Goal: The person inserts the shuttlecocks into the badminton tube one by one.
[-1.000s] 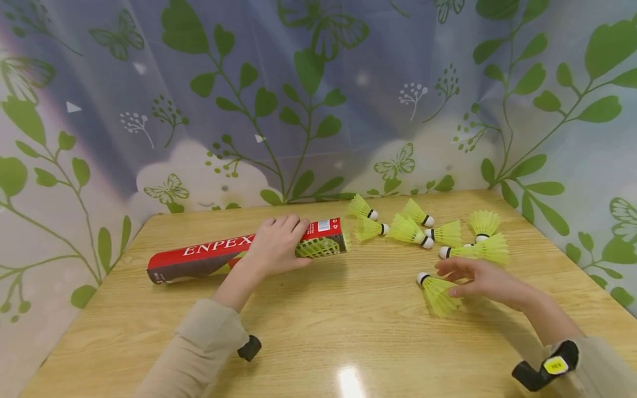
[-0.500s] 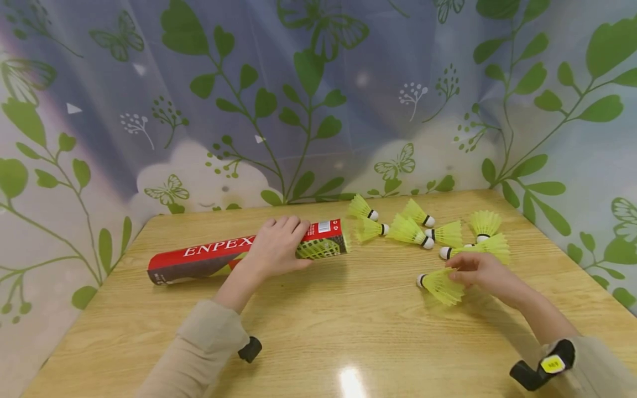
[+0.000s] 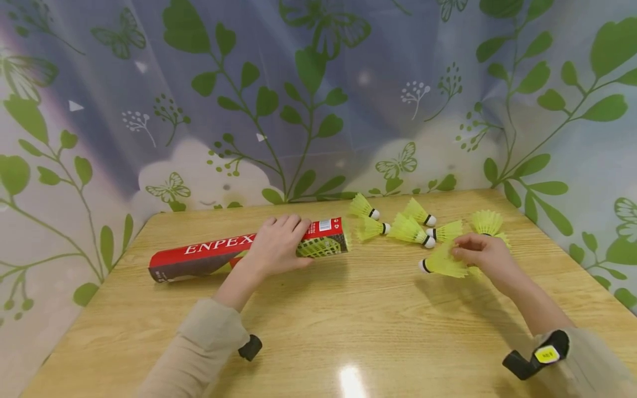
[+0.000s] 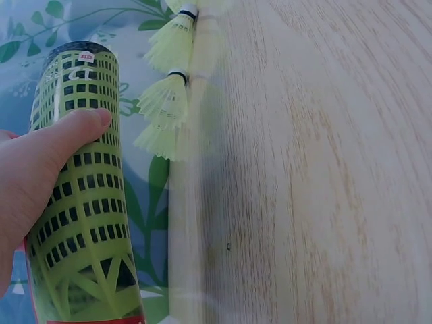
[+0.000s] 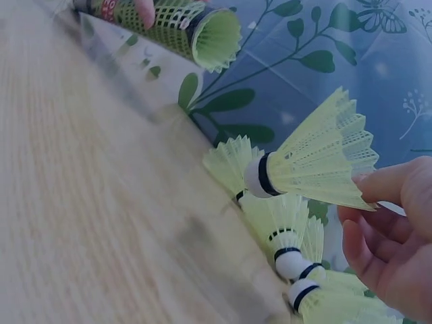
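Observation:
My left hand [image 3: 276, 247] grips a red and dark shuttlecock tube [image 3: 199, 262] lettered ENPEX, which lies on its side on the wooden table. Its thumb lies along the green net-patterned side of the tube [image 4: 84, 175] in the left wrist view. A yellow skirt [image 5: 217, 40] shows in the tube's right-hand mouth in the right wrist view. With thumb and fingers, my right hand [image 3: 490, 260] pinches the skirt rim of a yellow shuttlecock [image 3: 443, 264]. In the right wrist view that shuttlecock [image 5: 317, 154] hangs above the table, its white cork pointing toward the tube's side.
Several loose yellow shuttlecocks [image 3: 409, 229] lie at the back right of the table [image 3: 308, 331], some touching each other. Another shuttlecock [image 3: 486, 222] lies behind my right hand. A leaf-patterned curtain [image 3: 348, 110] borders the table at the back and sides.
My right hand has taken hold of the nearest shuttlecock by its skirt and lifted it off the table, moving slightly away from me. The left hand and tube have stayed in place.

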`<state>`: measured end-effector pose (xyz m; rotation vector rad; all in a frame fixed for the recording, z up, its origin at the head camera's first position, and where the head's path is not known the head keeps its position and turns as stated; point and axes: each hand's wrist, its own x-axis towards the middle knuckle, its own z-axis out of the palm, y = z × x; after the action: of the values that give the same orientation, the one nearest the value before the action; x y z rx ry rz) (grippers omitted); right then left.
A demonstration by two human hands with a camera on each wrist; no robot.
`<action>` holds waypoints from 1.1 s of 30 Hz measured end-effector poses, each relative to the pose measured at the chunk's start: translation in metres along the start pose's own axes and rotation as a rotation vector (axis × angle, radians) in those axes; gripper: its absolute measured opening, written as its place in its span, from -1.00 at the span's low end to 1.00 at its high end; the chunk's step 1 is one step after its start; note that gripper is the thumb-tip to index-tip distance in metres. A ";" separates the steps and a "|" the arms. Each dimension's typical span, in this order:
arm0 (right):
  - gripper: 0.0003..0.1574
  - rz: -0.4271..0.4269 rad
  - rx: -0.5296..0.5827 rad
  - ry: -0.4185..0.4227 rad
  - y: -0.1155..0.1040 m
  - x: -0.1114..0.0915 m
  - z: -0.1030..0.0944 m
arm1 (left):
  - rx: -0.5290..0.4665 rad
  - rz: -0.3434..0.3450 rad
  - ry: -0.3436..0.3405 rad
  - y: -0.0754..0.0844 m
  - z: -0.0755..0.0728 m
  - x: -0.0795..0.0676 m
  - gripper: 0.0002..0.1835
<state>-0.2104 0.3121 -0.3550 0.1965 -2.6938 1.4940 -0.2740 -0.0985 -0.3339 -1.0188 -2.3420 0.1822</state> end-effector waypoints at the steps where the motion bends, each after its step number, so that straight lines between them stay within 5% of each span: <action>1: -0.55 0.004 0.004 0.010 -0.002 0.002 0.000 | 0.002 0.002 0.003 0.000 0.000 0.000 -0.18; 19: -0.44 -0.003 0.157 0.018 -0.035 0.028 0.026 | 0.011 0.020 0.009 0.004 0.001 0.002 -0.19; 26: -0.50 -0.020 0.134 0.041 -0.045 0.038 0.043 | 0.022 0.027 0.007 0.005 0.001 0.001 -0.19; 33: -0.58 -0.038 0.266 0.051 -0.050 0.050 0.062 | 0.032 0.029 0.016 0.006 0.003 0.003 -0.20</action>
<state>-0.2520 0.2295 -0.3402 0.2158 -2.4311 1.8150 -0.2740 -0.0921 -0.3373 -1.0358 -2.3034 0.2212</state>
